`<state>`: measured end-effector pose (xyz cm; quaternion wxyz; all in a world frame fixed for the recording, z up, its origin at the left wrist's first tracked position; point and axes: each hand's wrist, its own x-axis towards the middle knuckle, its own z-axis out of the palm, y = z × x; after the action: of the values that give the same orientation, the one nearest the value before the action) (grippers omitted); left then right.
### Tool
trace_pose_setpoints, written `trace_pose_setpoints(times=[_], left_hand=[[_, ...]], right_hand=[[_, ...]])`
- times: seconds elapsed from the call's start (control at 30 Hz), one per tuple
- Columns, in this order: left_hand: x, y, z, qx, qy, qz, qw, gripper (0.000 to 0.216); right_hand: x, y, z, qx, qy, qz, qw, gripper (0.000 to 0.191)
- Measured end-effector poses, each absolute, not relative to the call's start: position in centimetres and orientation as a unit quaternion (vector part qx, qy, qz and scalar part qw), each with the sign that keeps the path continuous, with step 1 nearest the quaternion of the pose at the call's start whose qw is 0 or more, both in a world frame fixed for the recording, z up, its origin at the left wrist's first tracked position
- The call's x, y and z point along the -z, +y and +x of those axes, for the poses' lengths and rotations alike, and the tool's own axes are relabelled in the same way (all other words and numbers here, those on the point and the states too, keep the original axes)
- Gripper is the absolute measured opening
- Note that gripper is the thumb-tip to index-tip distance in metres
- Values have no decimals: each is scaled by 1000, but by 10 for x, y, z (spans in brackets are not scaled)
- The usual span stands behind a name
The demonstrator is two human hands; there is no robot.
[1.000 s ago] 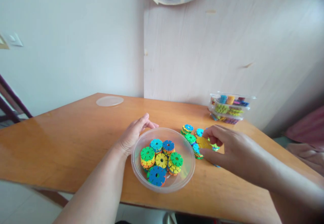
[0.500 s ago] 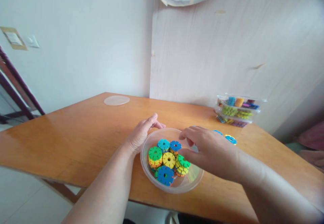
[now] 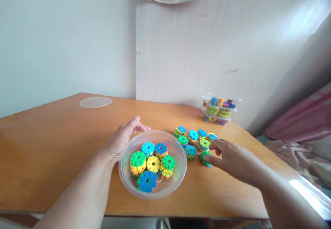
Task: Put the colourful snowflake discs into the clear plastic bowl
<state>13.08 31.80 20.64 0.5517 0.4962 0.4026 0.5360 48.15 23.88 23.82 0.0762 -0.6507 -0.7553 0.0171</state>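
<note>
A clear round plastic bowl (image 3: 178, 179) stands near the front of the wooden table. In it are stacks of notched plastic discs, with a yellow disc (image 3: 153, 164) amid green and blue ones. My left hand (image 3: 126, 134) rests against the bowl's far left side, fingers stretched out behind the rim. To the right of the bowl stand several more disc stacks (image 3: 192, 136). My right hand (image 3: 229, 156) is over there, its thumb and fingers apart, the thumb by a green-topped stack (image 3: 206, 158). Whether the thumb touches that stack I cannot tell.
Clear boxes (image 3: 219, 111) of colourful pieces are piled at the back right of the table (image 3: 59, 153). A flat translucent lid (image 3: 95, 102) lies at the back left. Behind the table is a wall; pink cloth (image 3: 297, 115) lies beyond its right edge.
My right hand has moved from over the bowl to the disc stacks on the right. My left hand stays at the bowl. The view has turned right, uncovering the stacks on the table.
</note>
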Motion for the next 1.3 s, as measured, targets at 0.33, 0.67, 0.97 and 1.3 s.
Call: trace_pose_setpoints(times=[0.33,0.67,0.97,1.3], left_hand=[[-206,318,128,-526,394,507,558,60],[-203,320,128,-525,391,511,557,61],[-201,322,127,-524,392,524,545,61],[-196,322,126,-520,382,536,544,60]], right_hand=[[-219,240,484,-20,-744,-666,47,30],[-231,237,479,10,-749,-658,80,28],[-280,224,408,-62,-858,-485,157,14],[-316,260,352,-85,-931,-347,-71,16]])
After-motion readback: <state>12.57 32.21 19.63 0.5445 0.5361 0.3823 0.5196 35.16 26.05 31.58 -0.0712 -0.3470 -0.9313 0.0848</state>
